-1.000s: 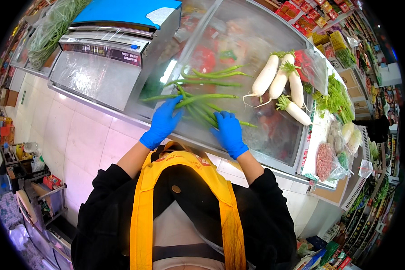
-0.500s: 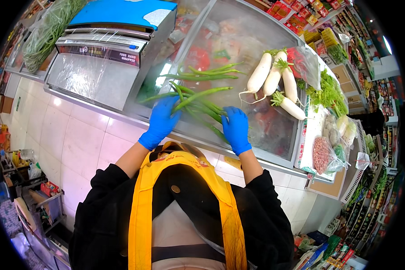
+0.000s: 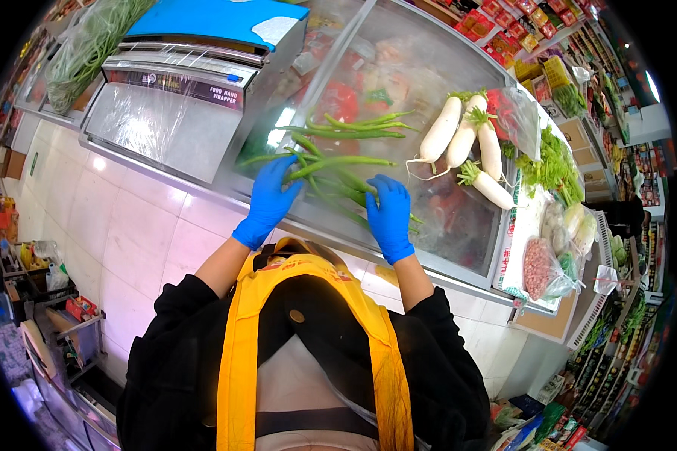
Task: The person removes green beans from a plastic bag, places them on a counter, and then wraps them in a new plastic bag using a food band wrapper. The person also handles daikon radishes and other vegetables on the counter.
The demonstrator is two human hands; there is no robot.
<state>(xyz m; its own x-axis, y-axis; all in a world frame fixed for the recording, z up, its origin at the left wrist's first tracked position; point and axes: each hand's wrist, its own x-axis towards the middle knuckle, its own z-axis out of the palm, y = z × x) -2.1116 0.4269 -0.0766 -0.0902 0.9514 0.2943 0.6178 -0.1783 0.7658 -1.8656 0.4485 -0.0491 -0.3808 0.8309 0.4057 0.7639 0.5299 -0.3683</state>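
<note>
Here, long green peppers (image 3: pixel 346 160) lay at 12 o'clock on the glass freezer top (image 3: pixel 459 244), one loose pile and a small row just beyond it. Left hand (image 3: pixel 271 199), blue-gloved and half-curled, was at the pile's 9 o'clock side, right hand (image 3: pixel 391 216), likewise half-curled, at 3; could not tell whether either gripped. White radishes (image 3: pixel 462 141) sat at 2 o'clock, film wrapper (image 3: pixel 154 135) at 10.

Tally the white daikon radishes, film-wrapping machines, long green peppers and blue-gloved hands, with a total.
White daikon radishes: 4
Film-wrapping machine: 1
Blue-gloved hands, left hand and right hand: 2
Total: 7, without the long green peppers, too overlapped to count
</note>
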